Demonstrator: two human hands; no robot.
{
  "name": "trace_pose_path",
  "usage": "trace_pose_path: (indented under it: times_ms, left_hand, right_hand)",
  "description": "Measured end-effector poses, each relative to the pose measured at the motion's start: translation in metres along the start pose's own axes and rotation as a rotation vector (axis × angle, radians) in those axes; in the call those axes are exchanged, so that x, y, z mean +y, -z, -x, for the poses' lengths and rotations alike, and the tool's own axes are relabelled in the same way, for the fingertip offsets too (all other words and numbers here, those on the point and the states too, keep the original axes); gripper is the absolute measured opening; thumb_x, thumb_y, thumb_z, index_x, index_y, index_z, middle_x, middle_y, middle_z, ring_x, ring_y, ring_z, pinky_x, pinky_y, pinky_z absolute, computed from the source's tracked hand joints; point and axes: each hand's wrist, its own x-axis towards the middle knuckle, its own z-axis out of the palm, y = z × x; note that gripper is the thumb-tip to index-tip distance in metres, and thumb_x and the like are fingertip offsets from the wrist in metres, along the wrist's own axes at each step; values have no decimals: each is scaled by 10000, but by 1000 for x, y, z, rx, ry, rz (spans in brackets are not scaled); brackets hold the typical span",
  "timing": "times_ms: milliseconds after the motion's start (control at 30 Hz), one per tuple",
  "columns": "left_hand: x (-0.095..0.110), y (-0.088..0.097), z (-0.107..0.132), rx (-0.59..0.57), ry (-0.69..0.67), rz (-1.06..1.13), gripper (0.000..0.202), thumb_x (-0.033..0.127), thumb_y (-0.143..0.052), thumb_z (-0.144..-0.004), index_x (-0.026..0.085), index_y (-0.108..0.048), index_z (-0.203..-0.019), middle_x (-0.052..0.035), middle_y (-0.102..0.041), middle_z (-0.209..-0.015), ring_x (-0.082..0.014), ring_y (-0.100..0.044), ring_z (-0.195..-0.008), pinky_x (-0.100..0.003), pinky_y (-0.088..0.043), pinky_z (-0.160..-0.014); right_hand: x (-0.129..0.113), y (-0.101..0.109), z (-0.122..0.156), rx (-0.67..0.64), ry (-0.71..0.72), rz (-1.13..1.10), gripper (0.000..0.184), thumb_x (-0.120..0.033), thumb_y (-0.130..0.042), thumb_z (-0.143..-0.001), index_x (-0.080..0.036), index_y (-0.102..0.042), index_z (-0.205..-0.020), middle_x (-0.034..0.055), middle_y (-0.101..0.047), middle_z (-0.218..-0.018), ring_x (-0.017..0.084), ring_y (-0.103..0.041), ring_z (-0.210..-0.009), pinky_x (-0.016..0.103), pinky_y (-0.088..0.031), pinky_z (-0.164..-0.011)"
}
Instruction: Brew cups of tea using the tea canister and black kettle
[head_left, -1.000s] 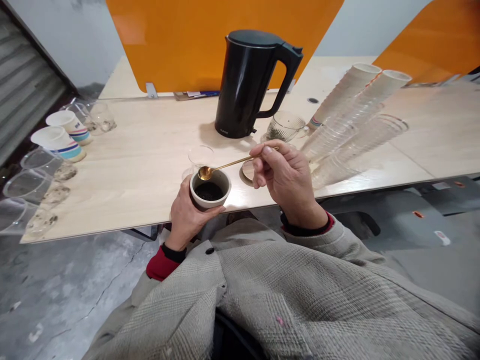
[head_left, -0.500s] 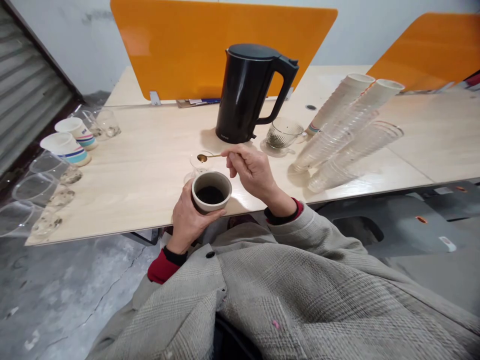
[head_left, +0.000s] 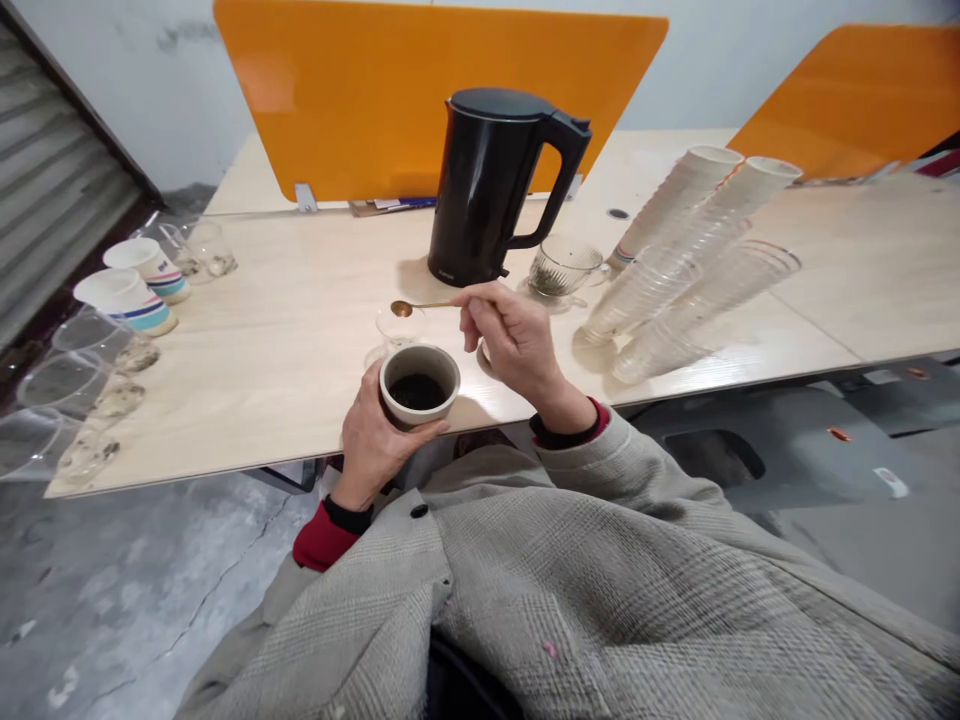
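My left hand [head_left: 379, 435] is wrapped around a pale cup [head_left: 386, 378] with dark contents, holding it upright at the table's front edge. Pinched in my right hand [head_left: 514, 335] is a small gold spoon [head_left: 403, 309], its bowl pointing left above a clear plastic cup [head_left: 382, 330]. That cup stands just behind the pale one and is partly hidden. Another light rim shows beneath my right hand, mostly covered by it. A ribbed glass cup [head_left: 564, 268] with dark bits inside rests behind my right hand.
A black kettle [head_left: 480, 190] stands at the back, before an orange divider [head_left: 337, 100]. On the right, stacks of paper cups [head_left: 694, 185] and clear plastic cups [head_left: 637, 300] lean over. Along the left edge are paper cups [head_left: 131, 300] and several clear cups [head_left: 71, 380] with bits inside.
The spoon has moved up slightly and more of its handle shows. My right hand has shifted a little to the right. The pale cup stays in my left hand.
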Motion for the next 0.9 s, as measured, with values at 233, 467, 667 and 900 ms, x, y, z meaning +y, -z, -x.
trace_pose_path:
  times_ms: [233, 467, 667, 900]
  left_hand:
    - [0, 0, 0, 6, 15, -12, 1010, 557, -970, -660, 253, -473, -1485, -130, -683, -1462, -360, -689, -1344, -508, -587, -1095]
    - [0, 1, -1, 11, 21, -17, 1005, 521, -970, -671, 272, -472, -1508, -124, -670, -1500, -361, -689, -1350, -507, -588, -1108]
    - [-1, 0, -1, 20, 6, -11, 1007, 540, -969, -671, 279, -475, -1509, -124, -678, -1493, -363, -697, -1342, -509, -600, -1091]
    - [0, 1, -1, 9, 27, -16, 1018, 533, -971, -664, 269, -474, -1512, -131, -674, -1500, -366, -694, -1345, -505, -599, -1095]
  right_hand:
    - [5, 48, -3, 466, 26, 91, 281, -485, -529, -1109, -256, -685, -1059, -55, -615, -744, 84, -589, -536, 230, -497, -528]
    - [56, 97, -16, 590, -181, 577, 365, -383, -362, -1148, -199, -671, -1085, -9, -683, -800, 117, -657, -593, 286, -544, -686]
    - [105, 101, -40, 467, -428, 826, 282, -185, -401, -1070, -170, -679, -1028, 104, -730, -926, 247, -729, -911, 406, -545, -906]
    - [134, 107, -52, 361, -552, 881, 277, -196, -424, -1048, -154, -685, -963, 156, -731, -941, 290, -706, -964, 424, -528, -902]
